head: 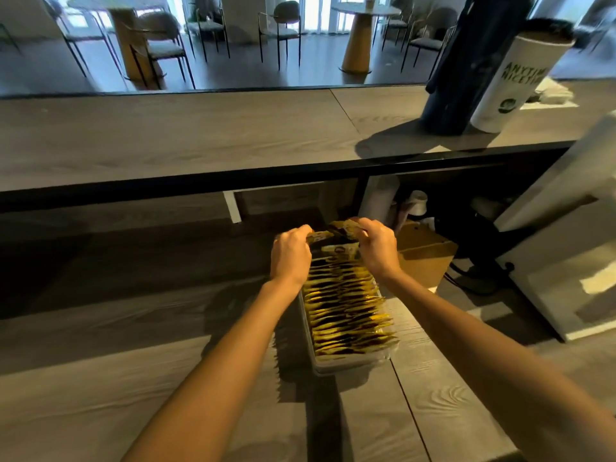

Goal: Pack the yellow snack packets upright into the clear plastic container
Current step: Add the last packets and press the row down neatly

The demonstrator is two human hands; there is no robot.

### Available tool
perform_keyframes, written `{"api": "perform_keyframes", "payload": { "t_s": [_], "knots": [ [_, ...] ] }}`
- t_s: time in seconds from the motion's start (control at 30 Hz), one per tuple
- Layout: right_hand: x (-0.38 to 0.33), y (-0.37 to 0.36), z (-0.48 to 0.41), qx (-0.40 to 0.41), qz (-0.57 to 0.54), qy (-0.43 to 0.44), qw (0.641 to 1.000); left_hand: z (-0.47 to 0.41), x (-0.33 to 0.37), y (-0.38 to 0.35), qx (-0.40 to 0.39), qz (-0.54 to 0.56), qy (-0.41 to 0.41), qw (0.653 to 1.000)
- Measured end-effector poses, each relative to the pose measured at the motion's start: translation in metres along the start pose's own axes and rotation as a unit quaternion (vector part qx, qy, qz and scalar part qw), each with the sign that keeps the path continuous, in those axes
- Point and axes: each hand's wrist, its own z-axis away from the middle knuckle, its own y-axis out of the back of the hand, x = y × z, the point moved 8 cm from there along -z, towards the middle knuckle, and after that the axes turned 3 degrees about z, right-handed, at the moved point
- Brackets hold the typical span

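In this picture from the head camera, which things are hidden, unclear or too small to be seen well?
1. Far end of the clear plastic container: head view, hidden by the left hand and right hand.
2. Print on the yellow snack packets: head view, too small and blurred.
3. Green lettering on the tall white cylinder: head view, its end curves out of sight.

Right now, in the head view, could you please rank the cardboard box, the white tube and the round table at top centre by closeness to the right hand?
1. Cardboard box, just right of the right hand, under the counter.
2. White tube, on the counter, far right.
3. Round table, beyond the counter, in the room.
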Motion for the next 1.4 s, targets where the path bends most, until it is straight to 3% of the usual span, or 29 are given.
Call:
{"api": "perform_keyframes", "payload": {
  "t_s": [0.23, 0.53, 0.8, 0.97, 1.03, 1.2, 1.4],
  "knots": [
    [0.024, -0.015, -0.009, -0.035, -0.026, -0.061, 0.997, -0.013, -0.005, -0.012, -0.013, -0.016, 0.014, 1.0],
    [0.041, -0.013, -0.006, -0.035, -0.034, -0.047, 0.998, -0.012, -0.006, -0.036, -0.078, -0.023, -0.009, 0.997],
    [0.023, -0.028, -0.012, -0.15, 0.104, 0.043, 0.982, -0.008, -0.029, -0.068, -0.278, -0.158, 0.042, 0.947],
    [0.027, -0.055, -0.016, -0.224, 0.184, 0.064, 0.955, -0.002, -0.046, -0.078, -0.333, -0.146, 0.063, 0.929],
    [0.027, -0.061, -0.019, -0.225, 0.204, 0.074, 0.95, -0.003, -0.047, -0.079, -0.313, -0.119, 0.051, 0.941],
    [0.024, -0.051, -0.024, -0.148, 0.122, 0.066, 0.979, -0.001, -0.041, -0.055, -0.121, -0.063, 0.012, 0.991],
    [0.023, -0.056, -0.021, -0.127, 0.137, 0.12, 0.975, 0.011, -0.035, -0.058, -0.13, -0.109, 0.014, 0.985]
  ]
}}
